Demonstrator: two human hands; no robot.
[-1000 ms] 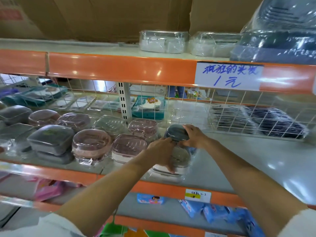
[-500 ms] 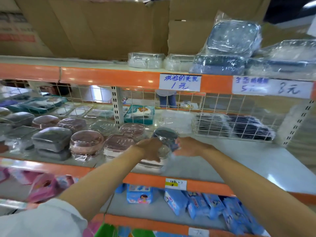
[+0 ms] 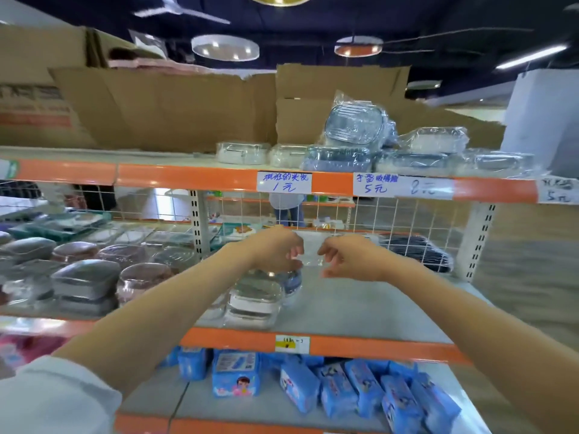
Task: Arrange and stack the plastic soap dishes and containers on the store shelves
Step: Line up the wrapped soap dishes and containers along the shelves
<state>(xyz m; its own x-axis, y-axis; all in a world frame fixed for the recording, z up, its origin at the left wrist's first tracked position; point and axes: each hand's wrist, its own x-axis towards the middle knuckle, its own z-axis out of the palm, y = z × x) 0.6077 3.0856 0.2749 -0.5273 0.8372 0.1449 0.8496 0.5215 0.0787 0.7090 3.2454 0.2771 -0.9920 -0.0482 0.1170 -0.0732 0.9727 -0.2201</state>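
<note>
My left hand [image 3: 277,252] hovers over the middle shelf [image 3: 360,308], its fingers curled just above a wrapped dark blue soap dish [image 3: 292,281]. A glint of clear film sits between the hand and the dish, and blur hides whether the fingers pinch it. The dark dish stands behind a clear-lidded white soap dish [image 3: 253,300] near the shelf front. My right hand [image 3: 347,261] is a short gap to the right, loosely curled, with nothing seen in it. Rows of grey, pink and clear soap dishes [image 3: 83,280] fill the shelf's left half.
Wrapped blue and white containers [image 3: 354,142] lie stacked on the top shelf before cardboard boxes. A white wire divider [image 3: 416,220] backs the middle shelf, with dark packets [image 3: 416,249] at the right. Blue packs [image 3: 344,389] fill the lower shelf. A person's legs [image 3: 286,211] show beyond the rack.
My hands set the dark dish down behind the white one and rose off it. The view tilted up, showing the top shelf and ceiling.
</note>
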